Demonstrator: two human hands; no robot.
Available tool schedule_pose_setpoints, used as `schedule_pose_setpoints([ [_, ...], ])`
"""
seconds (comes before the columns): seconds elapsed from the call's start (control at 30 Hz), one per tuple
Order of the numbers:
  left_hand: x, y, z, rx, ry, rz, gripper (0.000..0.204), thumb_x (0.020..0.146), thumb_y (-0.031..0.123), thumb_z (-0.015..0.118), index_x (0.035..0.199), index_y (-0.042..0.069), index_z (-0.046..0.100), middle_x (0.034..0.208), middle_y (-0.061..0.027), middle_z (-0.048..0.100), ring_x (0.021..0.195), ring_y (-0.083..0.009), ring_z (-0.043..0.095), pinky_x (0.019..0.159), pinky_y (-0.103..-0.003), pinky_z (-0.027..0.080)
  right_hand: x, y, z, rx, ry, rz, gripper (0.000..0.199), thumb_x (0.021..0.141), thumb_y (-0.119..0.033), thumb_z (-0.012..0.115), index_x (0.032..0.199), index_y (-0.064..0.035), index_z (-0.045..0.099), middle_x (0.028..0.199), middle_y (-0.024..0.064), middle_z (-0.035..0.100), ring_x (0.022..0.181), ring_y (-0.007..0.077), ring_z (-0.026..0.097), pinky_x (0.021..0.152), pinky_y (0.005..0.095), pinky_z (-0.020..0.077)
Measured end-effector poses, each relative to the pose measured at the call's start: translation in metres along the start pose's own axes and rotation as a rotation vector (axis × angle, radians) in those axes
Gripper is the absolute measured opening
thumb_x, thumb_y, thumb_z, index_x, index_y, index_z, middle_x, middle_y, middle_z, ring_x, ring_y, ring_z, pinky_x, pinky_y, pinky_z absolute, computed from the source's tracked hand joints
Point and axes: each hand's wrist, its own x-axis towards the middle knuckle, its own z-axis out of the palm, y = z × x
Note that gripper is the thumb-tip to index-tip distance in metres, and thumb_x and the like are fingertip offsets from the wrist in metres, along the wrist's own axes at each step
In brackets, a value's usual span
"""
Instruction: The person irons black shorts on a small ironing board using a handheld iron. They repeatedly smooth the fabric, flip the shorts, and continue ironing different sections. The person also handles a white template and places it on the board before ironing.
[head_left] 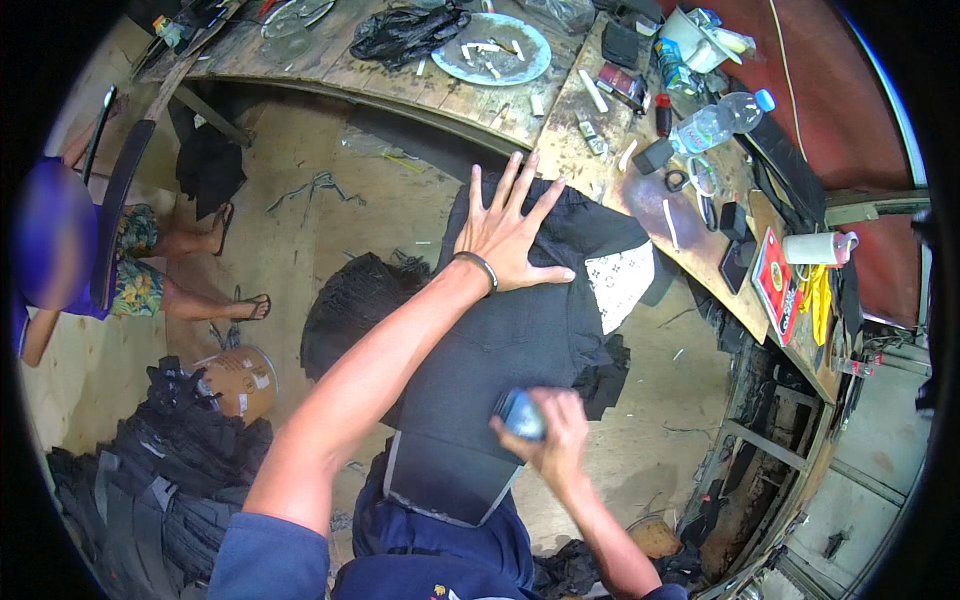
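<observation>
Rough plywood floor (330, 230) under hands: left (505, 235) on black denim garment (510, 340), right (550, 430) around blurred bluish object (522, 413)

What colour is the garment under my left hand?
Black garment, seen in the head view.

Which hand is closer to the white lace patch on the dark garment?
Left. The left hand lies spread flat just left of the white lace patch; the right hand, gripping a small blue object, is lower, nearer the body.
</observation>
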Motion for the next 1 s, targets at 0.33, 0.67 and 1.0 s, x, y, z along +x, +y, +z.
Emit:
schedule_pose_setpoints([
  [0.33,0.005,0.0,0.002,0.002,0.0,0.079,0.128,0.076,0.096,0.064,0.175,0.024,0.03,0.183,-0.0221,0.012,0.17,-0.041,0.008,0.127,-0.082,0.001,0.007,-0.068,0.015,0.057,-0.097,0.084,0.056,0.069,-0.028,0.102,0.112,-0.0055,0.074,0.106,0.0139,0.071,0.099,0.0344,0.067,0.088,0.049,0.055],
  [0.67,0.029,-0.012,0.003,-0.024,-0.075,0.251,0.129,0.074,0.098,0.063,0.174,0.022,0.032,0.182,-0.0219,0.019,0.17,-0.0396,0.01,0.129,-0.078,0.0,0.103,-0.011,0.042,0.053,-0.25,0.027,0.061,0.068,-0.03,0.101,0.114,-0.001,0.074,0.105,0.0155,0.072,0.102,0.0382,0.068,0.092,0.0478,0.0565],
  [1.0,0.03,-0.011,-0.001,0.028,0.052,0.291,0.122,0.073,0.097,0.067,0.168,0.022,0.045,0.181,-0.0195,0.023,0.169,-0.042,0.015,0.13,-0.077,0.005,0.041,-0.021,0.027,0.236,-0.137,0.336,0.064,0.077,-0.035,0.098,0.125,-0.0023,0.073,0.119,0.0156,0.072,0.113,0.0355,0.069,0.101,0.0458,0.0544],
])
